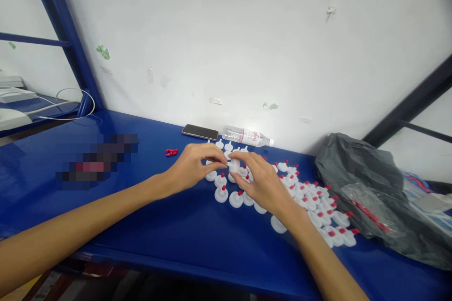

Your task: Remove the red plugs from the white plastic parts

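Observation:
My right hand (264, 179) pinches a white plastic nozzle cap (234, 166) by its round base, tilted so that its spout points left. At the spout's tip, the fingers of my left hand (192, 164) are pressed together; whatever lies between them is hidden. Beneath and around both hands stand several similar white caps, many with red tips, such as one red-tipped cap (221, 194) near the front. Farther back, white caps (219, 144) show bare spouts. To the left of my left hand lies a small pile of red tips (171, 152).
A phone (200, 132) and a clear bottle (247, 136) lie along the wall. Many red-tipped caps (319, 216) crowd the right side. Beyond them are a dark plastic bag (356, 160) and a clear bag (370, 211) with red pieces. A pixelated patch covers something at left.

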A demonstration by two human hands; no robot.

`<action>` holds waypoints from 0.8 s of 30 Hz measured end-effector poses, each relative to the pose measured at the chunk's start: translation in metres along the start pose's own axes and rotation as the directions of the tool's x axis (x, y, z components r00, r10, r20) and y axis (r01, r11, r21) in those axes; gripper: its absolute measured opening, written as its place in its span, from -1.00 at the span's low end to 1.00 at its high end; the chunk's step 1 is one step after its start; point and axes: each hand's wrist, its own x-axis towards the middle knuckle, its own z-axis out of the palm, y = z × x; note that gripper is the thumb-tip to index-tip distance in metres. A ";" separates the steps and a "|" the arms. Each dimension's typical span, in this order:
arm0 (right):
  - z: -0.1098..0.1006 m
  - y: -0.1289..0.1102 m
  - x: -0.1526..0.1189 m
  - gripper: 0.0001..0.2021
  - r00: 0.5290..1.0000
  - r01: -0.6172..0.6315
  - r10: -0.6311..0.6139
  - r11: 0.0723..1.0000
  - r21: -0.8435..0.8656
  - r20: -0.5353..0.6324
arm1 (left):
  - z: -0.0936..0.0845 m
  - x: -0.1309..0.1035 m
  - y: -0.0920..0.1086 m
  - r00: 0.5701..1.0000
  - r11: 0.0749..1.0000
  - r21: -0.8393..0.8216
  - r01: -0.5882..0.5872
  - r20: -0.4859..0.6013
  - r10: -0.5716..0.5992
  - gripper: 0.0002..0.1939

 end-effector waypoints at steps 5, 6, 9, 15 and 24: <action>0.000 -0.001 0.000 -0.66 0.997 0.001 0.003 0.999 0.054 -0.077 | -0.002 0.001 -0.003 0.998 0.997 0.036 0.061 0.014 -0.062 -0.78; -0.001 -0.002 0.000 -0.66 0.996 -0.004 0.011 0.997 0.073 -0.091 | -0.003 0.001 -0.004 0.997 0.993 0.110 0.043 0.052 -0.049 -0.78; -0.001 -0.007 0.000 -0.64 0.994 -0.041 0.057 0.985 0.169 -0.091 | -0.006 0.001 -0.005 0.981 0.953 0.299 -0.058 0.192 -0.001 -0.67; 0.000 -0.014 0.005 -0.65 0.983 -0.081 0.132 0.938 0.338 -0.130 | -0.004 -0.004 0.001 0.969 0.974 0.214 -0.073 0.247 0.018 -0.60; 0.005 -0.022 0.003 -0.49 0.968 -0.104 0.172 0.938 0.331 -0.185 | 0.001 -0.006 0.010 0.981 0.997 0.059 0.046 0.183 -0.056 -0.58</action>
